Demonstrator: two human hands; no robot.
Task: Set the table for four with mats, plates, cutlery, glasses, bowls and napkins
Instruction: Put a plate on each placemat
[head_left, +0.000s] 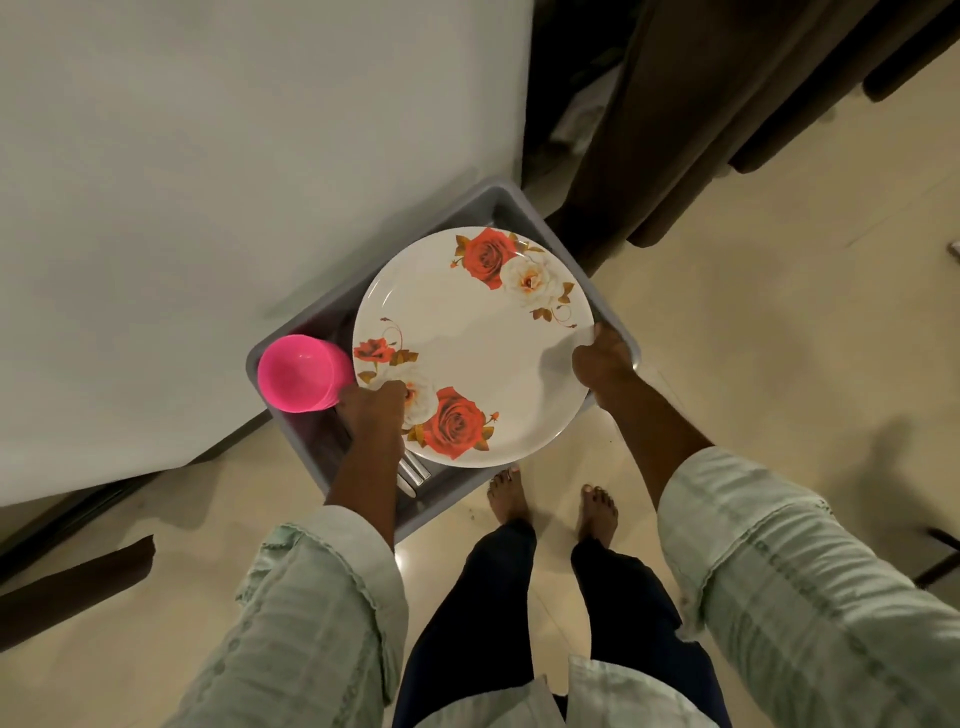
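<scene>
A white plate with red and white roses is held level above a grey plastic tub. My left hand grips its near-left rim. My right hand grips its right rim. A pink cup stands in the tub's left corner, just left of my left hand. Metal cutlery handles show in the tub below my left wrist. Most of the tub's inside is hidden by the plate.
The white table fills the upper left, and the tub sits at its corner edge. Dark brown curtains hang at the upper right. My bare feet stand on the cream tiled floor. A dark chair part juts in at lower left.
</scene>
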